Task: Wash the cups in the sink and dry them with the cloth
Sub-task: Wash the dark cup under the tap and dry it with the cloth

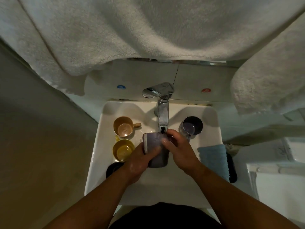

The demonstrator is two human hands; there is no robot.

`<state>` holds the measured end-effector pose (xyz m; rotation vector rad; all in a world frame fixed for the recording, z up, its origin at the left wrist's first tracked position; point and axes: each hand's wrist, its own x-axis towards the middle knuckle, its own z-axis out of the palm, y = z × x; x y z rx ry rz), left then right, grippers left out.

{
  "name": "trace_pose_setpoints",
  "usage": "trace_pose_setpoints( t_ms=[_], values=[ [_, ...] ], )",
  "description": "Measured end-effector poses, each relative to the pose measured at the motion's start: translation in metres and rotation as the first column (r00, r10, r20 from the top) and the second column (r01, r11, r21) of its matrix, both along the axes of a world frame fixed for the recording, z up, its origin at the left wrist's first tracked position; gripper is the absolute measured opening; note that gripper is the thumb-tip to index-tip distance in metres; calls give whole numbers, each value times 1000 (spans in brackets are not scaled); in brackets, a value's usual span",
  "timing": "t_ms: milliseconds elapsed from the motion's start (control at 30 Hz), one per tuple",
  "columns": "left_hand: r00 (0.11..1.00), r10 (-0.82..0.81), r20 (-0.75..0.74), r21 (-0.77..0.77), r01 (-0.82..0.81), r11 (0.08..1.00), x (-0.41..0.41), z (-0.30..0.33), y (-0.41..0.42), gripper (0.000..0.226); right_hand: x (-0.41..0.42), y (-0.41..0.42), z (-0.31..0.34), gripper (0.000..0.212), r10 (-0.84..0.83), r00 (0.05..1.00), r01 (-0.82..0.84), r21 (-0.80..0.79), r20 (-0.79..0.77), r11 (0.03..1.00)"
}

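- Left hand (140, 160) wraps its fingers around the purple cup (156, 149), gripping it under the tap (162, 113).
- Right hand (179, 148) curls fingers over the cup's rim, thumb pressing its wall.

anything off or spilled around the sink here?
Nothing spilled or damaged. The big white towel hangs low over the chrome tap. The folded blue cloth overhangs the white sink's right rim. Both hands, left hand and right hand, hold the purple cup under the spout.
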<state>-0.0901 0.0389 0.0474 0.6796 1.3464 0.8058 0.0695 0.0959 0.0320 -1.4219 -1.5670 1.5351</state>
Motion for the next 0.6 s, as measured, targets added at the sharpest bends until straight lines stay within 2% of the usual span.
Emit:
trace_pose_setpoints(
  t_ms=[33, 100, 167, 200, 267, 367, 467, 533, 600],
  values=[
    [998, -46, -39, 9, 46, 999, -1, -3, -1, 35, 0, 0, 2, 24, -38, 999, 37, -39, -11, 999],
    [989, -86, -117, 18, 89, 996, -4, -5, 0, 54, -5, -1, 7, 24, -93, 994, 84, -151, -55, 985],
    [963, -126, -239, 30, 137, 990, -9, -6, 3, 74, -8, -2, 17, 24, -168, 975, 108, -355, -142, 929],
    [944, -148, -294, 53, 170, 984, -12, -7, 4, 82, -7, -1, 19, 24, -188, 967, 93, -452, -169, 887],
    [903, -189, -387, 110, 249, 962, -20, -10, 6, 88, -1, 5, 23, 27, -140, 969, 8, -537, -206, 843],
    [816, -142, -560, 237, 322, 916, -26, -16, 10, 100, 2, 11, 24, 41, -87, 978, -17, -492, -189, 871],
    [763, -131, -633, 276, 380, 883, -21, -15, 10, 116, -8, 8, 25, 26, -119, 990, 77, -426, -74, 901],
    [757, -112, -643, 278, 367, 888, -20, -10, 10, 110, -10, 8, 18, 12, -6, 993, 38, -261, 120, 965],
    [752, -118, -648, 261, 365, 893, -26, -9, 12, 96, -6, 13, 14, 18, 225, 895, -202, -100, 385, 974]
  ],
)
